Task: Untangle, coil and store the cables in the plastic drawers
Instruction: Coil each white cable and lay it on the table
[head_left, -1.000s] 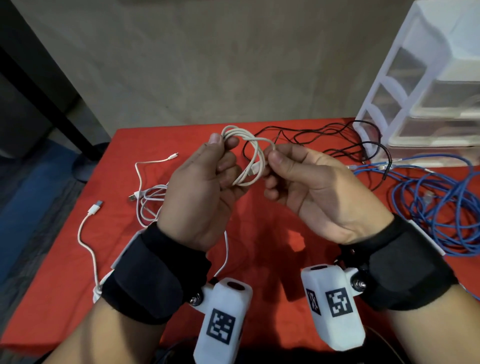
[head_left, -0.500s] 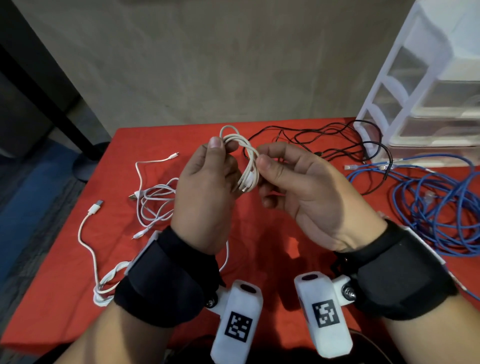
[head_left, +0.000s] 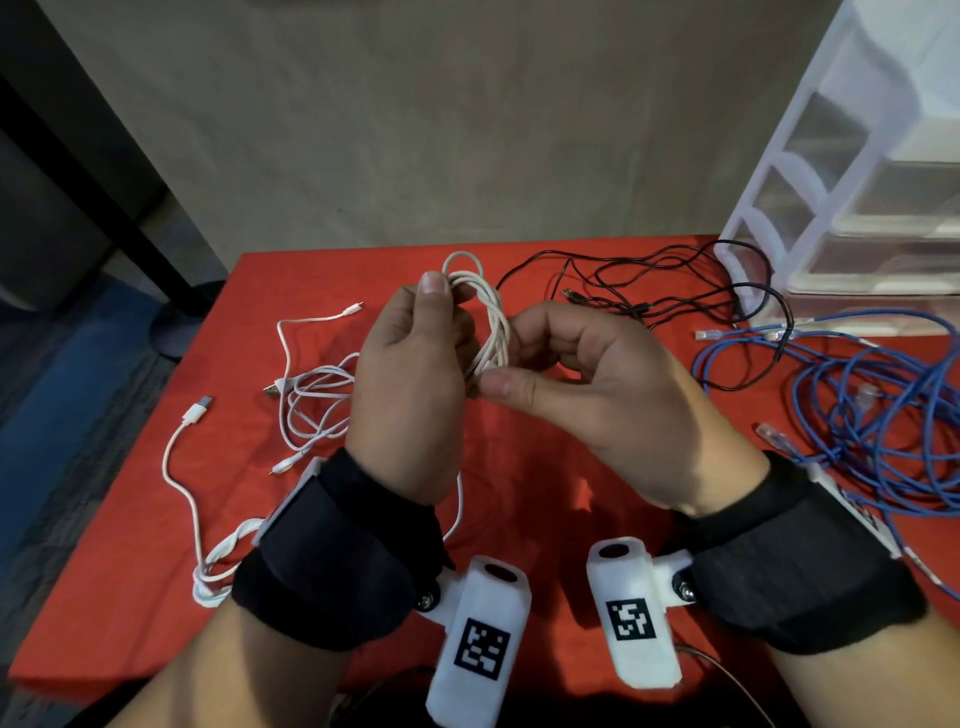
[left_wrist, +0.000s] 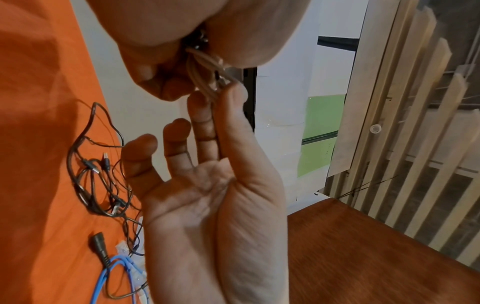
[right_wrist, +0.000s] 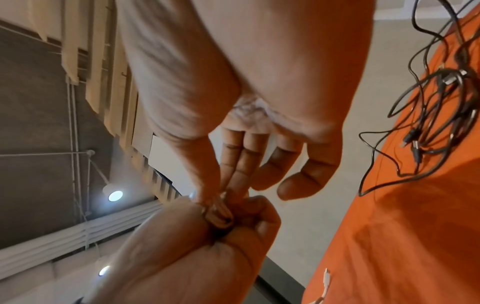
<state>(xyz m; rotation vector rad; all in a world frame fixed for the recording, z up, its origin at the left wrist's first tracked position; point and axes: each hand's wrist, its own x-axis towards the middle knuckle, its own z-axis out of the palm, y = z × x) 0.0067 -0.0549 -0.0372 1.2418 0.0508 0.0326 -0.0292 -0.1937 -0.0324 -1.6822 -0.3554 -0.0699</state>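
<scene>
A white cable coil (head_left: 491, 322) is held upright above the red table between both hands. My left hand (head_left: 447, 304) grips its upper part, thumb pressed on the top loops. My right hand (head_left: 496, 376) pinches the lower end of the coil between thumb and fingers. In the left wrist view my left hand (left_wrist: 215, 92) pinches the strands (left_wrist: 201, 67) with thumb and index finger, the other fingers spread. In the right wrist view my right hand (right_wrist: 215, 197) pinches the bundle (right_wrist: 219, 214) against the left fist. The plastic drawers (head_left: 857, 182) stand at the back right.
Loose white cables (head_left: 311, 400) lie on the red table (head_left: 519, 493) at the left. A black cable tangle (head_left: 649, 291) lies at the back, next to the drawers. A heap of blue cables (head_left: 857, 415) spreads over the right side.
My right hand has slid from the coil's side down to its lower end. My left hand has turned more upright, thumb now on top of the loops.
</scene>
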